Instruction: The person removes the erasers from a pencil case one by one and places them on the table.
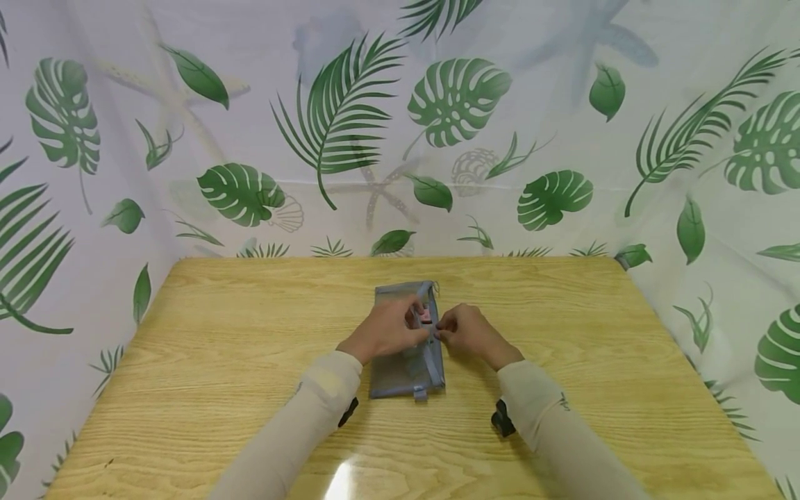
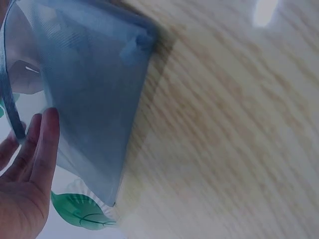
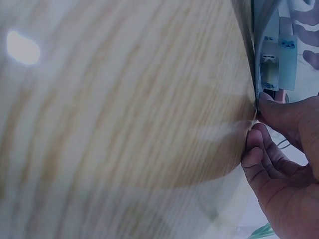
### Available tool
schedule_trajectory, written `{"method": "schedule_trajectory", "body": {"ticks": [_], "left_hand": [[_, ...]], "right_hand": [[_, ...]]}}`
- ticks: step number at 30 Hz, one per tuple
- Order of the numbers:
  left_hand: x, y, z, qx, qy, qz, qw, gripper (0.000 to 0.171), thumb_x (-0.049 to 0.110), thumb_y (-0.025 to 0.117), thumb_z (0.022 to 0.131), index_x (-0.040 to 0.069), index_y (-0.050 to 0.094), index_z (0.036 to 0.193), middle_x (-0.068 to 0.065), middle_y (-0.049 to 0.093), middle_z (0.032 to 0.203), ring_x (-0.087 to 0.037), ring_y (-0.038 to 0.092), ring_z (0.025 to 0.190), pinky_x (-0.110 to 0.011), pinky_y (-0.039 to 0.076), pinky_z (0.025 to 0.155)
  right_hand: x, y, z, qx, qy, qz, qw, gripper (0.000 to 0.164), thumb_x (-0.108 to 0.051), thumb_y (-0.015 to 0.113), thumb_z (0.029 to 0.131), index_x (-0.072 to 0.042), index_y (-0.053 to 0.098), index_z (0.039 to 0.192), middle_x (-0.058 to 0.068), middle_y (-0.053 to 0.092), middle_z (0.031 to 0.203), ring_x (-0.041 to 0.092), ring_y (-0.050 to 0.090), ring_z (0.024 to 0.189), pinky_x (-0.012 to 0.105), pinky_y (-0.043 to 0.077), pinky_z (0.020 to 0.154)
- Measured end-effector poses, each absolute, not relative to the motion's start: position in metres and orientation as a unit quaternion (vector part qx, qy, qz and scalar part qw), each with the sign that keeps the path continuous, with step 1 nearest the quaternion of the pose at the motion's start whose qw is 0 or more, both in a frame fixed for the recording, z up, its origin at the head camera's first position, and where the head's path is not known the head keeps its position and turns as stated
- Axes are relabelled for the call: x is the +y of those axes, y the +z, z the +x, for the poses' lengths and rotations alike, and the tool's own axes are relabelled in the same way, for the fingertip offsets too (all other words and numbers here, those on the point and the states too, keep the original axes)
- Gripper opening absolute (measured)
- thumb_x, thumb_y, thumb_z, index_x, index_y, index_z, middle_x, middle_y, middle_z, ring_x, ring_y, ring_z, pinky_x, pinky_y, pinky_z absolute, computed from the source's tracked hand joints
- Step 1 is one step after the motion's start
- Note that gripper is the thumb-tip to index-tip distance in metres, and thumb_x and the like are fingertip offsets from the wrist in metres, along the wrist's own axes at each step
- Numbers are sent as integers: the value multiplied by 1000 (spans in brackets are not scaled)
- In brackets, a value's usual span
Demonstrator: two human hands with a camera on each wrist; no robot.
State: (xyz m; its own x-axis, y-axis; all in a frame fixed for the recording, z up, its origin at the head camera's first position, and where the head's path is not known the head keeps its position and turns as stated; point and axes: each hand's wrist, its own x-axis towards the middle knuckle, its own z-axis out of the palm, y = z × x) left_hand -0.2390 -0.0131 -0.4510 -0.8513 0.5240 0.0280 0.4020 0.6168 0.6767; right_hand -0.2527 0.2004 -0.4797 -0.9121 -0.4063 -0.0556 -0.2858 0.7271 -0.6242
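Note:
A grey-blue mesh pouch lies on the table, its long mouth edge towards the right. My left hand reaches across it, thumb and fingers apart at the mouth. In the left wrist view its fingers extend rather straight by the raised rim band. My right hand pinches the mouth's rim between thumb and fingertips, seen closely in the right wrist view. Through the mouth show light-blue pieces with small cartoon faces. A small pink-red piece shows between the hands.
The wood-grain table extends around the pouch. A white cloth with green leaf prints hangs behind and at both sides. A small fabric tab sticks out at the pouch's near end.

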Motion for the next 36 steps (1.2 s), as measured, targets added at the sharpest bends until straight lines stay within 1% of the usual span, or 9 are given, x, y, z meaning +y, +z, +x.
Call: {"method": "schedule_trajectory", "body": {"ticks": [3, 5, 8, 12, 19, 23, 27, 30, 36], "left_hand": [[-14, -451, -237, 897, 361, 246, 69, 42, 45, 69, 95, 7, 63, 112, 0, 66, 89, -12, 61, 72, -31, 52, 66], [-15, -452, -236, 898, 365, 238, 63, 43, 45, 71, 93, 6, 62, 111, 1, 65, 88, -12, 60, 70, -29, 51, 63], [-18, -453, -236, 898, 369, 231, 62, 38, 36, 74, 90, 7, 61, 110, 2, 63, 85, -12, 59, 67, -29, 50, 62], [-24, -455, -238, 894, 376, 236, 66, 33, 27, 73, 89, 8, 61, 113, 3, 64, 84, -12, 60, 68, -29, 50, 62], [-36, -456, -238, 872, 402, 266, 87, 31, 12, 69, 92, 9, 60, 122, -6, 69, 102, -16, 65, 82, -34, 53, 67], [-40, -454, -237, 863, 405, 281, 106, 36, 8, 65, 95, 10, 62, 131, -11, 66, 117, -21, 66, 93, -36, 54, 71], [-43, -453, -238, 861, 398, 293, 120, 36, 9, 63, 98, 11, 64, 134, -10, 64, 127, -23, 64, 102, -37, 54, 77], [-46, -455, -239, 866, 384, 292, 130, 35, 13, 61, 100, 13, 65, 134, -9, 65, 126, -22, 63, 100, -36, 52, 77], [-51, -452, -237, 875, 374, 273, 142, 39, 18, 64, 100, 13, 62, 139, -6, 65, 109, -18, 61, 89, -33, 51, 71]], "right_hand": [[200, -478, -252, 927, -312, -191, 89, 8, -2, 73, 92, 0, 78, 86, 1, 70, 71, 12, 60, 65, 32, 52, 61], [200, -477, -251, 928, -310, -190, 86, 8, -3, 73, 92, 0, 78, 87, 2, 71, 73, 13, 62, 67, 33, 53, 63], [200, -476, -251, 928, -311, -190, 83, 7, -3, 74, 91, 3, 78, 91, 6, 74, 79, 16, 66, 72, 36, 57, 67], [199, -478, -251, 929, -308, -187, 80, 8, -4, 75, 91, 3, 78, 93, 9, 75, 83, 19, 68, 76, 38, 58, 70], [200, -479, -251, 931, -305, -186, 80, 9, -3, 75, 91, 3, 79, 94, 10, 75, 86, 20, 68, 77, 39, 58, 71], [200, -477, -251, 929, -309, -185, 86, 8, -3, 74, 92, 4, 78, 94, 10, 75, 85, 18, 68, 76, 39, 57, 70], [200, -478, -251, 928, -311, -183, 90, 8, -3, 74, 92, 3, 78, 93, 9, 74, 84, 17, 66, 75, 38, 57, 69], [200, -478, -252, 928, -311, -181, 92, 8, -3, 74, 92, 3, 78, 93, 8, 74, 84, 16, 66, 74, 37, 57, 68], [199, -478, -253, 930, -309, -176, 92, 8, -4, 75, 91, 3, 78, 93, 8, 74, 83, 15, 66, 73, 35, 56, 68]]}}
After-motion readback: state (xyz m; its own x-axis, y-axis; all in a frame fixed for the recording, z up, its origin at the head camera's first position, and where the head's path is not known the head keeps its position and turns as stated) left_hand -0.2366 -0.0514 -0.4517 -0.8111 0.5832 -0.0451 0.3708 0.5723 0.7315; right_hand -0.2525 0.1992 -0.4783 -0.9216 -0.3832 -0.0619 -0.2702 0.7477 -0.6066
